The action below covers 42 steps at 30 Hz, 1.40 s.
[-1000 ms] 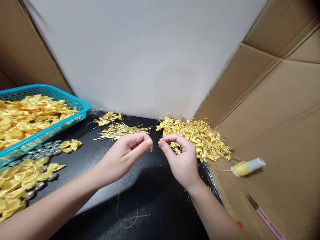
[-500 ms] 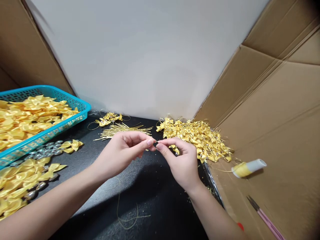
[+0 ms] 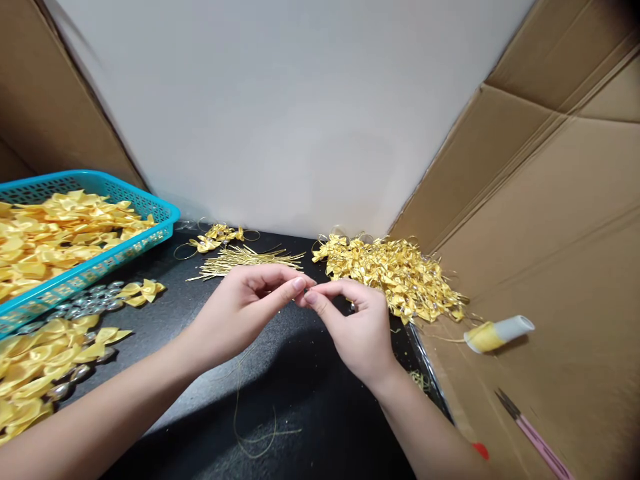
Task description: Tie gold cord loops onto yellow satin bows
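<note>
My left hand [image 3: 250,303] and my right hand [image 3: 357,323] meet over the black tabletop [image 3: 300,387], each with thumb and index finger pinched and the fingertips almost touching. Whatever is between them is too small and too hidden to name. On the table below, a thin gold cord [image 3: 274,427] lies in a loose curve; its upper part fades out under my left hand. Just beyond my hands are a bundle of short gold strips [image 3: 235,260] and a heap of yellow ribbon bows [image 3: 395,273] with gold cord loops and small shiny beads.
To the left, a blue basket [image 3: 173,213] holds many yellow bows. Beside it lie clear beads [image 3: 93,300] and more loose bows [image 3: 55,353]. A few looped bows [image 3: 220,233] lie at the back. On cardboard at right are a cord-wound tube [image 3: 500,333] and pink-handled scissors [image 3: 537,433].
My right hand has moved slightly left, and the gap between the two pinches has closed. My left hand has barely moved.
</note>
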Each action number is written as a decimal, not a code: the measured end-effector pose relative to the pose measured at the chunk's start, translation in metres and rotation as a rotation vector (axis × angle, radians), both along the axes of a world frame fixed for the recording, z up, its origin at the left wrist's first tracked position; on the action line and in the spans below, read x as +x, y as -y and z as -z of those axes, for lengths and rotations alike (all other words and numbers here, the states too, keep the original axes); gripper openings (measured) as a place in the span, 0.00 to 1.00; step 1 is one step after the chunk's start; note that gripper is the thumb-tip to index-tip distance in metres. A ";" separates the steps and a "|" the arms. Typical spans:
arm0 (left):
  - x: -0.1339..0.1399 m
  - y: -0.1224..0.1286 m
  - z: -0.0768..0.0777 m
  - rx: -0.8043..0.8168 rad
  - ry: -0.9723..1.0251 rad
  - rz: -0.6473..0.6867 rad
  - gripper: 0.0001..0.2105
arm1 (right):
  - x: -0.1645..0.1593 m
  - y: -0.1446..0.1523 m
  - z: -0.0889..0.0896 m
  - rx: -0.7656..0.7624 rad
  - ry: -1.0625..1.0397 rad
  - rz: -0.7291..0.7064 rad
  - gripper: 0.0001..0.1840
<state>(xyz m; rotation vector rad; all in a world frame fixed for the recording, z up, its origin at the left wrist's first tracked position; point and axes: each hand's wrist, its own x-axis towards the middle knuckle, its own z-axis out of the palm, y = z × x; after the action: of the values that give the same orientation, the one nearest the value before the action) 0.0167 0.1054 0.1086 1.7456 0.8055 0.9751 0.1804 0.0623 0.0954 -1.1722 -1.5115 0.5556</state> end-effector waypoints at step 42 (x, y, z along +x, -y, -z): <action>-0.002 -0.007 0.003 0.038 -0.116 -0.100 0.14 | 0.009 -0.005 -0.003 0.002 0.110 0.024 0.05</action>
<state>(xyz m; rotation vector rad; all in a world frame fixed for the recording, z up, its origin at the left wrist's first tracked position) 0.0152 0.1119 0.1052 1.8223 0.9619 0.9681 0.1890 0.0674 0.0988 -1.2355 -1.5882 0.4800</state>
